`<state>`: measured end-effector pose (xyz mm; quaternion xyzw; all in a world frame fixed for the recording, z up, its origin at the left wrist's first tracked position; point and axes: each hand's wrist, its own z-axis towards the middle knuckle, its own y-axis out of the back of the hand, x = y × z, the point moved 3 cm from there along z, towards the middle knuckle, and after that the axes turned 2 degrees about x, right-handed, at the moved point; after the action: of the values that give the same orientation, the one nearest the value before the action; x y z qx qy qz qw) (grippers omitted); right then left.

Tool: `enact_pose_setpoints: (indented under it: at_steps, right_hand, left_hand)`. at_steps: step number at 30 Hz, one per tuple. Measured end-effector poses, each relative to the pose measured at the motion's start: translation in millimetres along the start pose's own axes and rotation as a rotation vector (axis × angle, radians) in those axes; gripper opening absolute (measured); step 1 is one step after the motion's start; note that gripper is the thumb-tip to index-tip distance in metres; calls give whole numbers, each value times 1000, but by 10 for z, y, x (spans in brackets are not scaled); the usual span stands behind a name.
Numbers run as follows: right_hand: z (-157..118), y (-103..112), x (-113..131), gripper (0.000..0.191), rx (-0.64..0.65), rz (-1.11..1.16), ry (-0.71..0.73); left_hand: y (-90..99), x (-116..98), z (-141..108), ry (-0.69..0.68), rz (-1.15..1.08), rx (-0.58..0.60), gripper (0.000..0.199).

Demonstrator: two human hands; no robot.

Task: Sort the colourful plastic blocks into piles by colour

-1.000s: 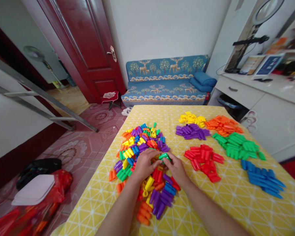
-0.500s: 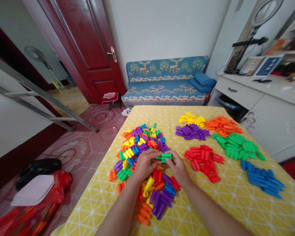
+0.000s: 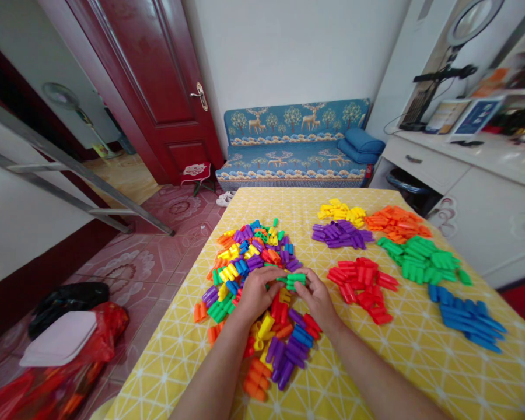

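Note:
Over a mixed pile of coloured bullet-shaped plastic blocks (image 3: 242,265), both hands meet. My right hand (image 3: 317,296) is closed, thumb and fingers gripping green plastic blocks (image 3: 296,281) that lie side by side. My left hand (image 3: 260,291) is closed too, its fingertips at the left end of the same green blocks. Part of what it pinches is hidden behind the fingers. Nearer to me, under the wrists, lie loose purple blocks (image 3: 284,360), orange blocks (image 3: 257,378) and a few blue and red ones.
Sorted heaps lie to the right: red (image 3: 363,286), purple (image 3: 342,234), yellow (image 3: 341,213), orange (image 3: 398,223), green (image 3: 422,259) and blue (image 3: 468,318). A yellow patterned cloth (image 3: 157,361) covers the table. Beyond it stands a blue sofa (image 3: 289,153); a white cabinet (image 3: 476,186) is at right.
The green blocks have shifted slightly between my fingers, and my left fingertips have moved a little against them. The heaps on the table look the same.

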<state>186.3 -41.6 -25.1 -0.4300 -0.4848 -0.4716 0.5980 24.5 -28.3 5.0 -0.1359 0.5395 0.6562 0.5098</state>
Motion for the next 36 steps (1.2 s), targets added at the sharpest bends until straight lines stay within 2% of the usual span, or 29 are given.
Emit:
enact_pose_setpoints:
  at_steps: [4,11,17,22,27,33,36]
  right_hand:
    - [-4,7,18,22,29,-39,56]
    - [-8,19,-11,22,25,-23,70]
    - [1,0,67,19,44,-68,126]
    - [20,30,106,15,-40,-191,245]
    - [25,48,24,18,-92,-195,192]
    - [26,24,-124,27,-71,-39,0]
    - [22,14,-149,30,-63,32,-47]
  left_hand:
    - [2,6,-2,14,14,16,34]
    - [10,-18,-3,8,40,21,35]
    - [14,-39,-6,10,70,14,37]
    - [22,-1,-6,31,58,-57,28]
    - [43,53,-15,142,70,-177,32]
    - [53,52,-31,229,113,-184,38]
    - [45,68,-32,217,50,-227,46]
